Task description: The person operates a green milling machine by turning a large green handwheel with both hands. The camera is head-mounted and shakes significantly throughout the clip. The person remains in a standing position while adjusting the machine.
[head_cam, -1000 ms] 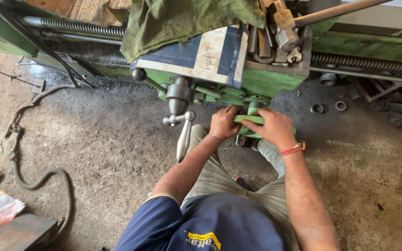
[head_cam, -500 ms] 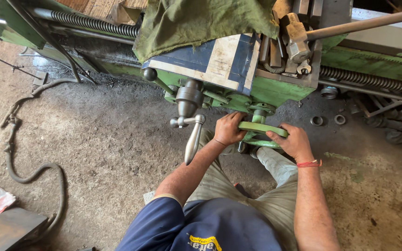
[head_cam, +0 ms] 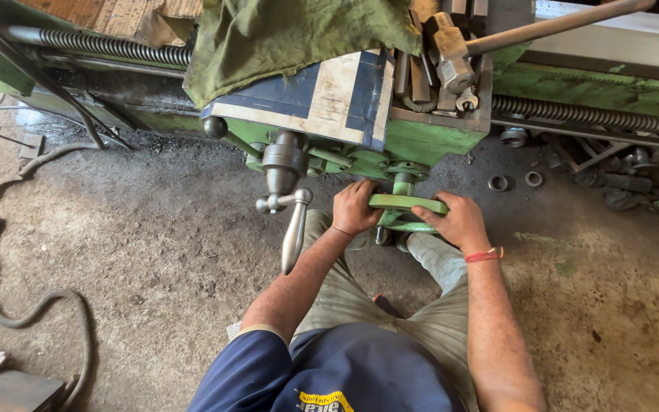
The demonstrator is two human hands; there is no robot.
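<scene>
Handwheel [head_cam: 408,203] rim partly hidden under fingers [head_cam: 365,188].

Navy short sleeves, khaki trousers [head_cam: 429,328], red wristband [head_cam: 484,255].

Two hands [head_cam: 356,207] [head_cam: 461,221], one handwheel [head_cam: 408,203], two rings [head_cam: 499,183] [head_cam: 533,178]

green handwheel [head_cam: 408,203], on lathe carriage front
</scene>
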